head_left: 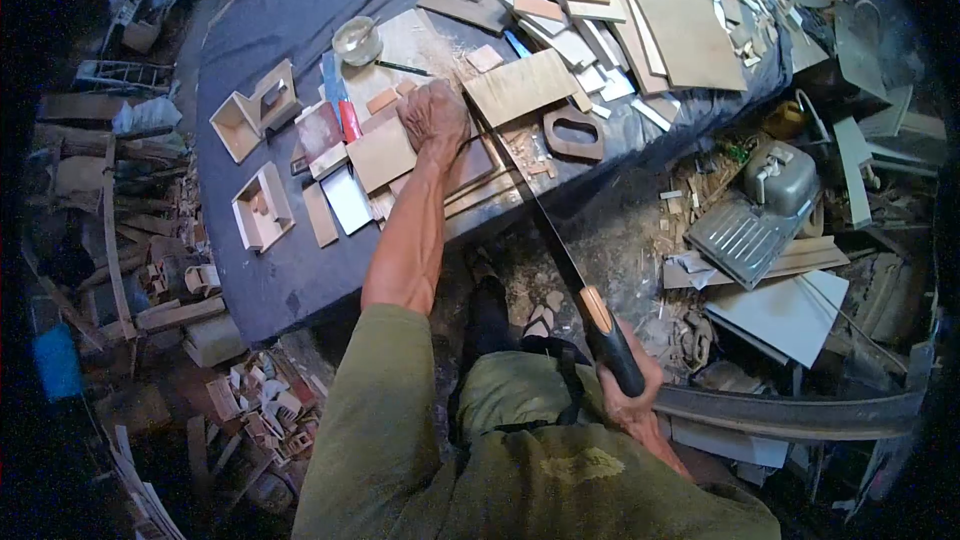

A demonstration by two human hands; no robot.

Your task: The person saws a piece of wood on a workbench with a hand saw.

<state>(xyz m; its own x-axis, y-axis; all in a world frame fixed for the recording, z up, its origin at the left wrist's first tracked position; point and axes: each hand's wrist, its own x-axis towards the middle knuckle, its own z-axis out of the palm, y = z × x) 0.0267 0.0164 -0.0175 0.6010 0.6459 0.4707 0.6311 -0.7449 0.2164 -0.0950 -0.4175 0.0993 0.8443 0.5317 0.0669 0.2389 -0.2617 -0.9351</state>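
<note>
Worktop (270, 20), draped in dark cloth, spanning the far half of the scene. Brown panel (670, 15) flat at far right on the worktop, with smaller offcuts (745, 35) heaped loosely beside it. White panel (785, 320) at right, off the worktop, nearer than the steel sink (735, 240) with ribbed drainer. Handsaw (553, 238) at centre, blade running diagonally from near right to far left, tip just beside the left end of the light board (520, 87); contact between teeth and wood not clear from this angle. Light board flat on the worktop, right of the blade, toward the near edge. Pale board (383, 158) left of the blade, just beside the left wrist. Open wooden boxes (262, 210) at left on the worktop, well apart from the blade. Right hand (630, 390) at near right, closed around the black grip of the handsaw. Left hand (435, 115) left of the blade, fingers curled under, set down on the wood pieces; hold beneath the palm impossible to tell. Glass jar (357, 45) beyond the left hand. Dark wooden loop (573, 152) near the light board. Slim dark stick (403, 68) beside the jar.
</note>
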